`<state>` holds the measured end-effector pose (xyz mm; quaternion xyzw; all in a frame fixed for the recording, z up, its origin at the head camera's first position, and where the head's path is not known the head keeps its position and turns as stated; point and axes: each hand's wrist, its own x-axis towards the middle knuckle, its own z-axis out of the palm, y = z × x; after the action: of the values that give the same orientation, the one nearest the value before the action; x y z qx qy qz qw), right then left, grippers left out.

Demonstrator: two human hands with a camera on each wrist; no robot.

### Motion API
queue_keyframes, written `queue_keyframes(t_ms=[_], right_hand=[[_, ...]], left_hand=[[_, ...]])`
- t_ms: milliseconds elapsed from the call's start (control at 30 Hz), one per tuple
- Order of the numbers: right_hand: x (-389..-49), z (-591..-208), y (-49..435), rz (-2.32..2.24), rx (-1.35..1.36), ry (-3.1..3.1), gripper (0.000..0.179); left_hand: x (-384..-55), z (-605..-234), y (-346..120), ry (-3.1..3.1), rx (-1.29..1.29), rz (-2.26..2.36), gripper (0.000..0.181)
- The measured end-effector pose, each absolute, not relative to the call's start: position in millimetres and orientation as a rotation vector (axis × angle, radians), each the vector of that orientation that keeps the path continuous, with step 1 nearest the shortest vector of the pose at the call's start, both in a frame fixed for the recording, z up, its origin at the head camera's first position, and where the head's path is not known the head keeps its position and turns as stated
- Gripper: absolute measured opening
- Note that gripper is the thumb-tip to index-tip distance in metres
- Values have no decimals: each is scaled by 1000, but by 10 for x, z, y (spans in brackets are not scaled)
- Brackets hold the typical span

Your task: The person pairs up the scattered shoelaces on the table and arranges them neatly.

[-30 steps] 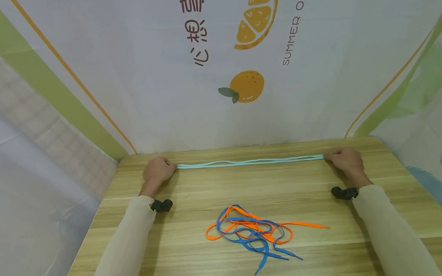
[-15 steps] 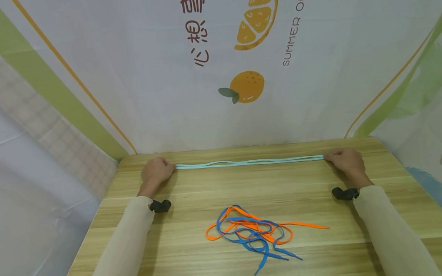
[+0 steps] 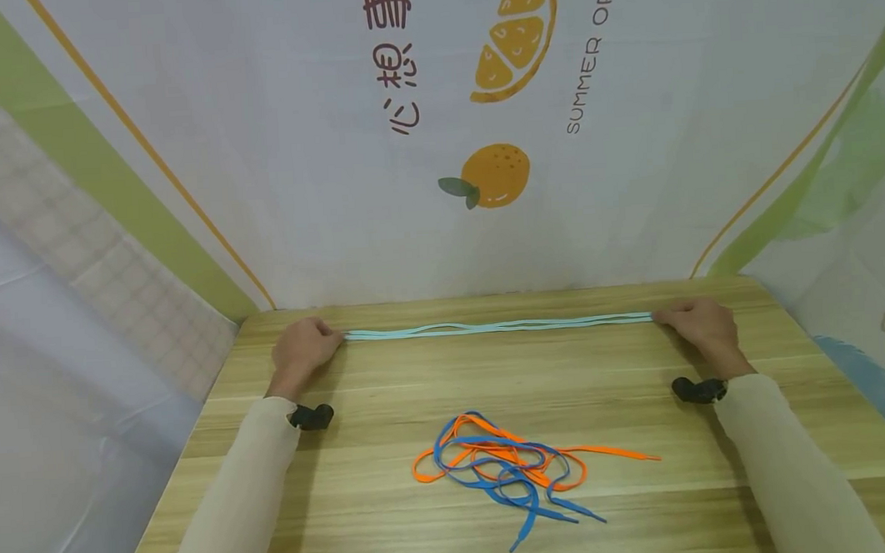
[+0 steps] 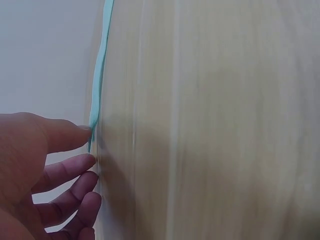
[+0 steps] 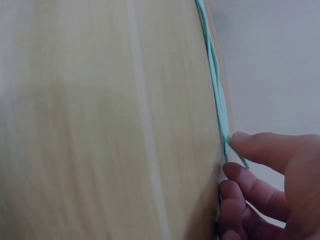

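A light-blue flat shoelace (image 3: 483, 328) lies doubled in a long, nearly straight line along the table's far edge. At its left end is my left hand (image 3: 305, 350); in the left wrist view its thumb (image 4: 75, 137) is right at the lace's end, with a gap between thumb and index finger. My right hand (image 3: 701, 330) is at the other end. The right wrist view shows its thumb (image 5: 260, 147) touching the lace (image 5: 217, 90), fingers loosely bent and apart from the thumb, a loose tip sticking out between them.
An orange shoelace (image 3: 609, 449) and a blue shoelace (image 3: 533, 506) lie tangled in the table's near middle. A white printed cloth (image 3: 333, 190) hangs right behind the far edge of the wooden table (image 3: 388, 388), with more cloth at both sides.
Both hands have moved slightly outward, the left one more. More of the light-blue shoelace's ends shows beside the fingertips. The orange and blue shoelaces have stayed put.
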<state>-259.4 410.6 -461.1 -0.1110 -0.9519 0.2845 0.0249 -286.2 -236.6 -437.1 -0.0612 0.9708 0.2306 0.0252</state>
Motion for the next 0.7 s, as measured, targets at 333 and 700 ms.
queue_keyframes(t_ms=[333, 700], right_hand=[[-2461, -4544, 4183, 950, -345, -2953, 75], [-2290, -4467, 3961, 1022, -270, -2900, 72]], left_hand=[[-3016, -4640, -2668, 3024, -199, 707, 44], [-2485, -4118, -2142, 3093, -8, 978, 29]])
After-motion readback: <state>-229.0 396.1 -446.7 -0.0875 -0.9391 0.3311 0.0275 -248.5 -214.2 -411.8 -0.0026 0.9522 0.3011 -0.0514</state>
